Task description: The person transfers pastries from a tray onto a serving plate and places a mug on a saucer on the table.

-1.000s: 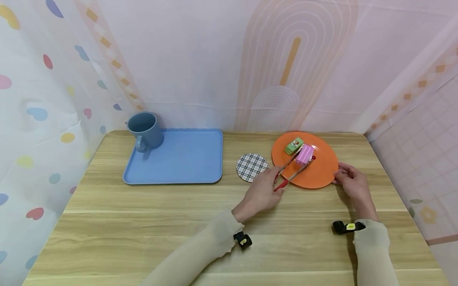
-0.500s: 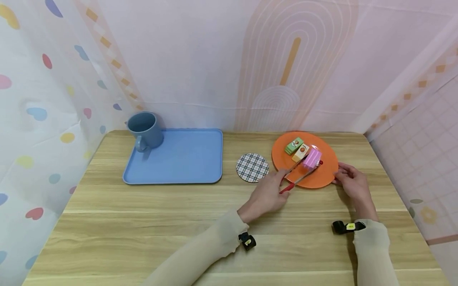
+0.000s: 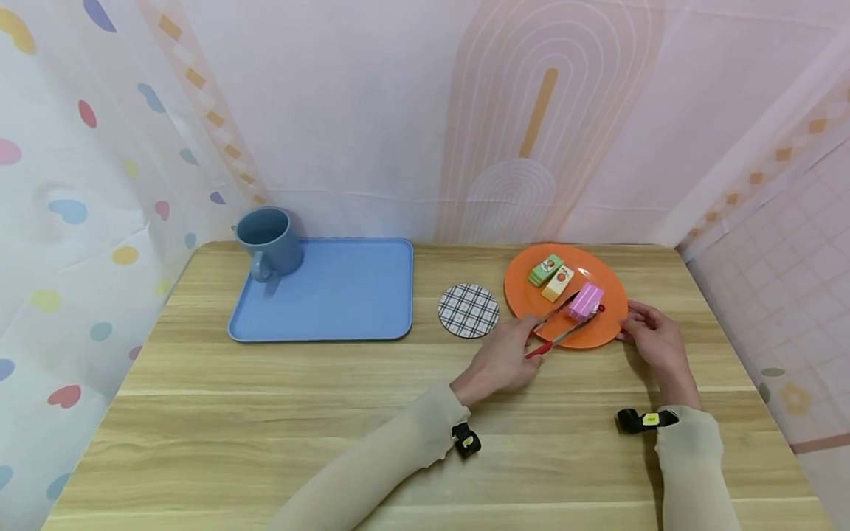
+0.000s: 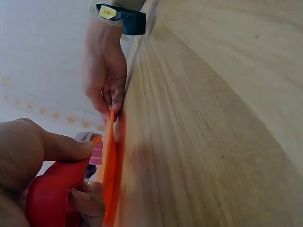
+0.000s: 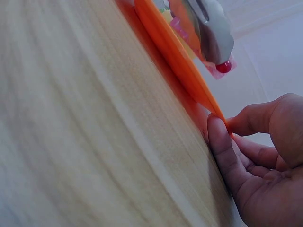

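Tabletop around two grips. Wood of the table [image 3: 299, 413] extends from the left grip [image 3: 503, 360] toward the near edge, its far edge meeting a patterned backdrop [image 3: 372, 133] beyond both grips. The right edge slants past the right grip [image 3: 654, 339], with a strip of wood between.

Left grip: fingers closed around red-handled tongs [image 3: 541, 348], whose metal arms flank a pink block [image 3: 586, 301]. Right grip: thumb and fingers pinching the rim of an orange plate [image 3: 607, 287], which lies between the grips and beyond them.

The plate bears a green box [image 3: 546, 271] and a yellow box [image 3: 558, 284], both beyond the left grip. Farther left of that grip, a blue tray [image 3: 352, 295] carries an upright mug [image 3: 275, 247] at its far-left corner; a plaid coaster [image 3: 468, 311] lies nearer.

The block is glossy and ridged, a red bead [image 3: 602, 308] beside it; whether it touches the plate cannot be told.
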{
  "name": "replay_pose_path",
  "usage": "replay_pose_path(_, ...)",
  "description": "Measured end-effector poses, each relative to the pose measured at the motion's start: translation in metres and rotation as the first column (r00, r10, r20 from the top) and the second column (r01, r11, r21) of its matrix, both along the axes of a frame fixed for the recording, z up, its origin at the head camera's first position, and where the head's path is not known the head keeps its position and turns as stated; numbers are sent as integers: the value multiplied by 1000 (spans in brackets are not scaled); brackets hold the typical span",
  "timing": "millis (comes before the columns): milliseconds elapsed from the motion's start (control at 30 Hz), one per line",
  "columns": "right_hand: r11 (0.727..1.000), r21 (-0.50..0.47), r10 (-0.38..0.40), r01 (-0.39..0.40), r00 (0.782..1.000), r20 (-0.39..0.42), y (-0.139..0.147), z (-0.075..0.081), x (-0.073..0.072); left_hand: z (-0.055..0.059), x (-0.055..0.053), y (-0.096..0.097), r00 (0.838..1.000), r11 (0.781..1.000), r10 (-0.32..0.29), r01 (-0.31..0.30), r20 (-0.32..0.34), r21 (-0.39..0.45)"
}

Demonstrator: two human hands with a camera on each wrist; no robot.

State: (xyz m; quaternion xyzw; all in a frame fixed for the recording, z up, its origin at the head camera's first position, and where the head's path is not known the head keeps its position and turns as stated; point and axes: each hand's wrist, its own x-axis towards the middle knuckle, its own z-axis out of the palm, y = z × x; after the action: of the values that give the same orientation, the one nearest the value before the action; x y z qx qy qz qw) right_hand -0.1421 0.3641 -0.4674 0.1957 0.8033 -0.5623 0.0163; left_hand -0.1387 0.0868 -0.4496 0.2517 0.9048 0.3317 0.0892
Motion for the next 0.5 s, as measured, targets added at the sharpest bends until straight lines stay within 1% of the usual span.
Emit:
replay_pose_path(233, 1000, 13, -4, 3, 1000, 13, 0, 0, -1, -2, -3, 7, 999, 1000, -3, 4, 54, -26)
replay_pose_path(500, 1000, 13, 2, -2, 1000, 10, 0, 1, -1, -1, -6, 13, 998, 1000, -3, 4, 63, -26)
